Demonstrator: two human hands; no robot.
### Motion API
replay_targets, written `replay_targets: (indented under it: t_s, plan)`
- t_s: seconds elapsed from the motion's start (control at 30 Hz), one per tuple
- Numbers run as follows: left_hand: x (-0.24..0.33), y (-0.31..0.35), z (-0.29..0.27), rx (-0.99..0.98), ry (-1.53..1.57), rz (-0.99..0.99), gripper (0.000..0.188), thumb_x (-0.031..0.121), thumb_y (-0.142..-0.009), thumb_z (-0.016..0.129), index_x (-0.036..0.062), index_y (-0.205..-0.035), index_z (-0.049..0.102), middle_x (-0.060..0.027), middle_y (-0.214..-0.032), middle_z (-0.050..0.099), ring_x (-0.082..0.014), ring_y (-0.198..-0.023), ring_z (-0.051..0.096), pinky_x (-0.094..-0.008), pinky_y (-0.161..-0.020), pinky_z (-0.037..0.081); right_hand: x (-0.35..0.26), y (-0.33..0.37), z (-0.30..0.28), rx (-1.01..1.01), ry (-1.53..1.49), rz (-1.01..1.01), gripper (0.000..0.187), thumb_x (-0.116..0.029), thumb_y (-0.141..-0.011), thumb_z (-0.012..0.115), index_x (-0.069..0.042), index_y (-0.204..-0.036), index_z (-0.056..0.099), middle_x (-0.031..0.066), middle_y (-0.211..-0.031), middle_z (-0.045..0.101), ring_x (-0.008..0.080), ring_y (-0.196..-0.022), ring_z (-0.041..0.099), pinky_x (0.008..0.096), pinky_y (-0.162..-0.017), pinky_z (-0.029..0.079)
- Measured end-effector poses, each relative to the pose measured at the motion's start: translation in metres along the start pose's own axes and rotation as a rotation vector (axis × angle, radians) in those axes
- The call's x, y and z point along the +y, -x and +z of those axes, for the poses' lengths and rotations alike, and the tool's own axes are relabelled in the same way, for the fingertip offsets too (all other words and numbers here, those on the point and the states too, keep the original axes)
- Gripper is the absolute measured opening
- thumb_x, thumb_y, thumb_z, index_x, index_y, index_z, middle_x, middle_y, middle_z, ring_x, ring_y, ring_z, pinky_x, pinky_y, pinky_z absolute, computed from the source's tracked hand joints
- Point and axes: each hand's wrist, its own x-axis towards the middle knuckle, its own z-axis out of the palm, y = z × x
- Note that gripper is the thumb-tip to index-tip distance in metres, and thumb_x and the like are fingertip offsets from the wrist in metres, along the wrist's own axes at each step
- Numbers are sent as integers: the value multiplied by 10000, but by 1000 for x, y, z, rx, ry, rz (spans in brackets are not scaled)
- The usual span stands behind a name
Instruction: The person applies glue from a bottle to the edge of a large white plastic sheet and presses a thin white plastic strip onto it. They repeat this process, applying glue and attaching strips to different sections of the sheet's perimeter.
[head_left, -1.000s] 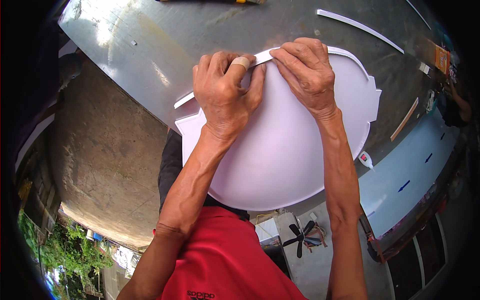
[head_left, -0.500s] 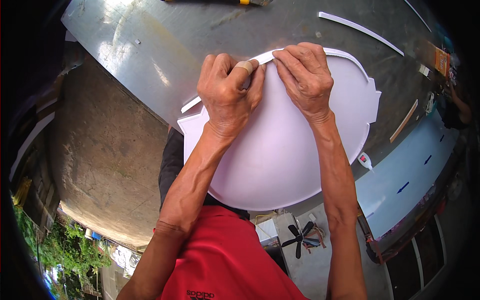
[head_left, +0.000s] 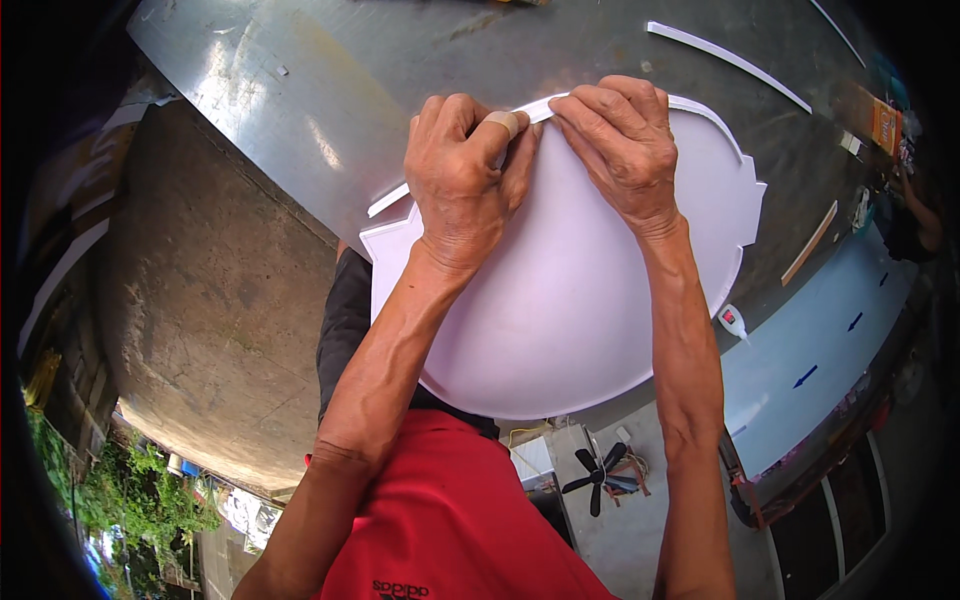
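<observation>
A large rounded white panel (head_left: 560,300) with notched tabs at its left and right lies at the near edge of the metal table. Along its far edge runs a thin white strip (head_left: 541,107), standing as a rim. My left hand (head_left: 462,175) pinches the strip near the top of the panel, a tan band around one finger. Just to its right, my right hand (head_left: 625,150) pinches the same strip between thumb and fingers. The strip's loose left end (head_left: 389,199) stands apart from the panel, beside the left tab.
On the metal table (head_left: 330,90) lie a curved white strip (head_left: 730,64) and a narrow brown-edged strip (head_left: 809,243). A small white glue bottle (head_left: 733,322) rests by the panel's right edge. Beyond it is a pale blue sheet (head_left: 800,370). A black fan (head_left: 597,478) stands lower down.
Both hands have shifted slightly right, still pinching the strip. The panel and table appear a little further right in view, and the gap between the hands is slightly wider.
</observation>
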Motion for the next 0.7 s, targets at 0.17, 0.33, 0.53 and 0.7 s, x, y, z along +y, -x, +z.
replay_targets:
  t_s: [0.17,0.33,0.53,0.7]
  plan:
    - [0,2,3,25,-35,8,167,99,-748,907,96,-836,765,-20,-751,541,-225,-743,516,-382,-645,416,-7,0,1,15,2,54,312,16,-732,898,-68,-1020,814,10,-995,742,229,-989,671,355,-846,574]
    - [4,4,5,47,-62,-5,176,109,-745,910,96,-843,764,-22,-748,532,-225,-741,514,-380,-650,411,-8,4,9,74,-10,63,283,-3,-745,880,-57,-1002,773,21,-988,711,236,-979,658,377,-853,553]
    - [4,4,2,13,-49,-1,172,113,-776,904,104,-878,766,-16,-773,554,-218,-748,526,-373,-686,394,-21,7,-3,131,73,215,323,17,-797,862,-62,-1101,790,31,-1053,723,241,-1000,655,368,-843,574]
    - [9,2,-4,-22,-72,-22,190,80,-777,932,80,-925,812,-40,-808,645,-213,-766,583,-374,-712,466,-52,35,-1,234,54,522,360,67,-851,803,-60,-1187,792,57,-1091,733,256,-1012,653,370,-833,584]
